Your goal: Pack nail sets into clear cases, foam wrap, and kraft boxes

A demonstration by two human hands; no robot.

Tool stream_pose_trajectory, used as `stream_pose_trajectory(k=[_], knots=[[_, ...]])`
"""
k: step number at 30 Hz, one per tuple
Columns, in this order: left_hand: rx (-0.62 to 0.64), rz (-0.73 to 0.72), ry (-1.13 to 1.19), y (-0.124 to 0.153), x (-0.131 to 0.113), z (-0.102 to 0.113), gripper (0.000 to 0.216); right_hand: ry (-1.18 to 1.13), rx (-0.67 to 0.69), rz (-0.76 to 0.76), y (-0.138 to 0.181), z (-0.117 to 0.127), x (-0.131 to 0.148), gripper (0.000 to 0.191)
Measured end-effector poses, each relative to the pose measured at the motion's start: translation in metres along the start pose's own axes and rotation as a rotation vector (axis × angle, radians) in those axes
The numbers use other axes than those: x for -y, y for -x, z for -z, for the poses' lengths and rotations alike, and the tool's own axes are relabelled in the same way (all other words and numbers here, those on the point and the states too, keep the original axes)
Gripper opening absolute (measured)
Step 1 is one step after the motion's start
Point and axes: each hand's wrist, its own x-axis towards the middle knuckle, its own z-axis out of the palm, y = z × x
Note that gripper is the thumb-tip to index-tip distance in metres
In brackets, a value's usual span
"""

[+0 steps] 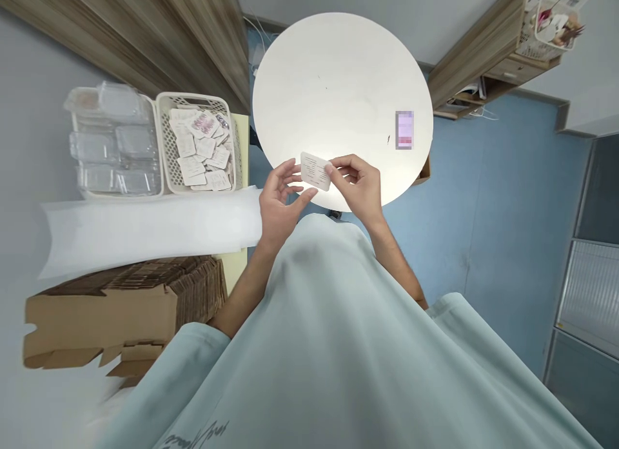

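Brown cardboard (101,317), folded and stacked, sits at the left of my view, with clear plastic containers (138,142) farther off and a white basket (165,139) of loose cards (193,146) just beside them. Next I see the left hand (280,204), fingers parted and loosely curled around the near side of a printed card (314,173); whether they touch it I cannot tell. That card is tilted, above the near edge of the round white table (338,75). The right hand (362,184) pinches its right end. Farther right, I make out a blurred purplish rectangle (405,130) on the tabletop.
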Motion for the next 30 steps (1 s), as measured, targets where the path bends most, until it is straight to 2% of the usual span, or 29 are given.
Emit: stream_pose_trajectory(k=[6,16,19,25,30], knots=[[-0.005,0.069,0.138,0.0,-0.003,0.007,0.059,-0.075,0.036,-0.029,-0.007,0.013,-0.008,0.058],[0.084,0.186,0.271,0.001,-0.011,0.014,0.057,-0.137,0.071,-0.071,-0.006,0.015,-0.009,0.059],[0.16,0.258,0.348,0.0,-0.013,0.015,0.061,-0.163,0.084,-0.064,-0.006,0.015,-0.006,0.059],[0.434,0.41,0.489,0.0,-0.022,0.011,0.082,-0.227,0.134,-0.055,-0.003,0.013,0.003,0.057],[0.482,0.397,0.495,0.001,-0.029,0.006,0.083,-0.216,0.166,-0.055,-0.003,0.008,0.002,0.057]])
